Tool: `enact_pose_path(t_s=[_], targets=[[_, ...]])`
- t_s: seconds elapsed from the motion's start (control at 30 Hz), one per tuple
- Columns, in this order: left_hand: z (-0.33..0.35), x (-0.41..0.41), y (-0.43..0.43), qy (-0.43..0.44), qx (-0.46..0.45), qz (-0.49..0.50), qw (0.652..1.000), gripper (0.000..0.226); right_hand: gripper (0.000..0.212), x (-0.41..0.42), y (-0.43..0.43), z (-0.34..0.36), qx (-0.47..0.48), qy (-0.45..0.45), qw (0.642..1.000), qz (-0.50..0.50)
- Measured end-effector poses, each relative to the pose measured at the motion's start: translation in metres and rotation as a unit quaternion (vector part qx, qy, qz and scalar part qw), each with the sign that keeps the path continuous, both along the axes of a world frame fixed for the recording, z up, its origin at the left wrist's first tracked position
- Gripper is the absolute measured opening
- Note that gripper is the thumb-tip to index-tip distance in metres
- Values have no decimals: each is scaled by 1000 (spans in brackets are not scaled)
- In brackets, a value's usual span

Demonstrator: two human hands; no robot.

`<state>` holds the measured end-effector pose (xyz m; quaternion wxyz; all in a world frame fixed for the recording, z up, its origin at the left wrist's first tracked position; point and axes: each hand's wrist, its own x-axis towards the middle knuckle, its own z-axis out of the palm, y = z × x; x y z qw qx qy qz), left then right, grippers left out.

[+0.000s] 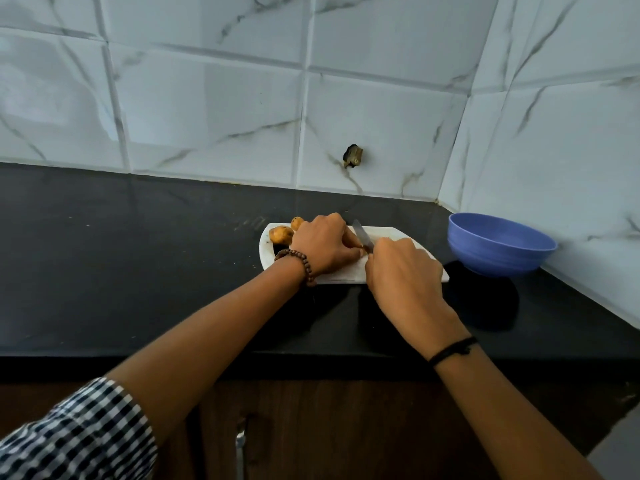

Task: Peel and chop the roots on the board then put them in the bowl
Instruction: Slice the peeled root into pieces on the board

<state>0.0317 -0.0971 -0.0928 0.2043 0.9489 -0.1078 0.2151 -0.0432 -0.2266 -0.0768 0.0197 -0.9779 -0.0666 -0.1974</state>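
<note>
Roots (281,234) on white board (398,233), blue bowl (495,259) nearby

Wide open black counter (121,271) left of the white board (398,233), narrow strip behind it below the tiled wall (214,109), blue bowl (498,247) near its right end in the wall corner, two roots (281,234) on its far-left corner, left hand (325,247) gripping another root and right hand (405,271) gripping the knife (362,233) over its middle.
</note>
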Motion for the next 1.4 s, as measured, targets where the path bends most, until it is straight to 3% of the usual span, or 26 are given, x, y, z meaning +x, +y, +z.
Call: enact_pose_path(t_s=[0.17,0.5,0.7,0.93,1.07,1.23,1.4], targets=[[-2,0,0,-14,27,21,999,22,24,-5,7,2,-34,3,999,14],[0,1,1,-16,40,38,998,32,23,-17,2,12,-1,36,999,21],[2,-8,4,-23,27,11,999,29,24,-34,-13,8,-20,-12,999,37],[-3,-11,6,-26,34,-8,999,30,31,-50,-51,13,65,70,995,33],[3,-12,6,-46,26,-4,999,27,30,-51,-60,15,113,40,992,30],[6,-16,9,-82,121,-3,989,26,28,-46,-48,16,131,36,990,36],[3,-9,21,-105,151,38,982,23,28,-37,-33,-1,117,58,990,47]])
